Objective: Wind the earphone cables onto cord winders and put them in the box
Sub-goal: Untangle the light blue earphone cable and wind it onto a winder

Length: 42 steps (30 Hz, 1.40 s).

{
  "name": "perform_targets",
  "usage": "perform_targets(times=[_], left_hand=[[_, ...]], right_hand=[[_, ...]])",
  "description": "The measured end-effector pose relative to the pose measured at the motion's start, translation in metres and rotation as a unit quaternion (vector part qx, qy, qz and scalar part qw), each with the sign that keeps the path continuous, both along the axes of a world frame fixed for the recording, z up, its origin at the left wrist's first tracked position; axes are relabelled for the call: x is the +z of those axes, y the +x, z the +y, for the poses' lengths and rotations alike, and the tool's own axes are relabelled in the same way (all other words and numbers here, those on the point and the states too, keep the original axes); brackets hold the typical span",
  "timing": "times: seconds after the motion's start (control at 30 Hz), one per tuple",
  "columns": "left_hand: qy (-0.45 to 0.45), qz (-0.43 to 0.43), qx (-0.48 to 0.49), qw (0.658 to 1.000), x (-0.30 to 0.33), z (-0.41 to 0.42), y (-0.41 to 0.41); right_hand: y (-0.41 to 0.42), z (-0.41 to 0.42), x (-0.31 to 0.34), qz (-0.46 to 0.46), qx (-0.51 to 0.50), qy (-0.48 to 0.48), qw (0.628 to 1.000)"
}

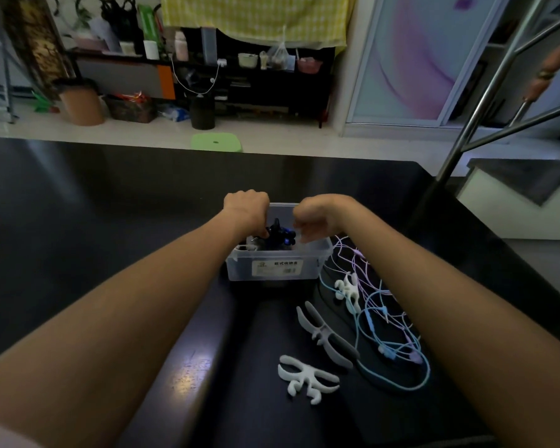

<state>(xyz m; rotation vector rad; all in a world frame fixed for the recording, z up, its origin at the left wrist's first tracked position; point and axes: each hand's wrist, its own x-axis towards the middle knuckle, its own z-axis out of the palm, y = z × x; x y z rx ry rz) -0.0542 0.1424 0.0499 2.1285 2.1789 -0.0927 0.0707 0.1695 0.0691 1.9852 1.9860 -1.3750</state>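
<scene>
A clear plastic box (274, 268) with a label stands on the dark table. Inside it sits a dark blue cord winder (277, 237) wound with cable. My left hand (247, 211) reaches into the box from the left, its fingers curled down on the dark winder. My right hand (317, 218) hovers over the box's right side with curled fingers; what it holds is hidden. To the right lie loose blue and pink earphone cables (388, 331). A white winder (346, 287) lies among them, a grey winder (325, 334) and another white winder (306, 378) lie nearer me.
The black table (110, 221) stretches wide to the left of the box. A green stool (216, 142) stands beyond the table's far edge. Metal rails (485, 101) rise at the right, with shelves and bins further back.
</scene>
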Motion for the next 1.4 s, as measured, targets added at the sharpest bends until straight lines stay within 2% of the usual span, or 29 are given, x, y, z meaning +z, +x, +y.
perform_targets(times=[0.13,0.23,0.33,0.47,0.57,0.63,0.67,0.73,0.8,0.87,1.03,1.1,1.17,1.3,1.37,1.4], left_hand=[[0.021,-0.039,0.01,0.999,0.014,-0.018,0.001],[0.054,-0.095,-0.002,0.994,0.025,-0.036,0.008],[0.09,-0.144,-0.023,0.985,0.026,-0.065,0.022],[0.085,-0.213,-0.057,0.972,0.007,-0.103,0.048],[-0.011,-0.195,-0.101,0.975,-0.013,-0.123,0.066],[-0.093,-0.181,-0.133,0.97,-0.027,-0.137,0.075],[-0.106,-0.174,-0.14,0.969,-0.033,-0.143,0.077],[-0.072,-0.17,-0.138,0.973,-0.047,-0.155,0.079],[-0.001,-0.166,-0.114,0.979,-0.058,-0.164,0.078],[0.047,-0.173,-0.07,0.981,-0.065,-0.167,0.077],[0.066,-0.144,0.012,0.987,-0.06,-0.158,0.07],[0.068,-0.112,0.037,0.991,-0.058,-0.157,0.068],[0.085,-0.102,0.033,0.991,-0.055,-0.155,0.07],[0.116,-0.214,-0.153,0.958,-0.048,-0.153,0.093],[0.123,-0.237,-0.216,0.939,-0.048,-0.155,0.11],[0.14,-0.237,-0.219,0.936,-0.049,-0.155,0.116]], right_hand=[[0.015,-0.02,0.017,-0.003,0.062,0.071,0.996],[0.036,-0.049,0.026,0.065,0.104,0.138,0.983],[0.063,-0.09,0.018,0.152,0.086,0.205,0.963],[0.098,-0.139,-0.02,0.176,0.023,0.252,0.951],[0.113,-0.162,-0.054,0.105,0.034,0.259,0.959],[0.121,-0.173,-0.064,-0.001,0.104,0.248,0.963],[0.125,-0.177,-0.065,-0.045,0.145,0.218,0.964],[0.132,-0.182,-0.065,-0.083,0.196,0.162,0.964],[0.139,-0.184,-0.067,-0.096,0.204,0.171,0.959],[0.147,-0.183,-0.067,-0.107,0.187,0.196,0.957],[0.166,-0.176,-0.061,-0.129,0.124,0.189,0.965],[0.176,-0.175,-0.055,-0.09,0.11,0.174,0.974],[0.185,-0.174,-0.046,0.004,0.073,0.181,0.981],[0.189,-0.184,-0.023,0.178,0.036,0.186,0.966],[0.185,-0.188,-0.015,0.213,0.06,0.176,0.959],[0.183,-0.189,-0.013,0.217,0.067,0.175,0.958]])
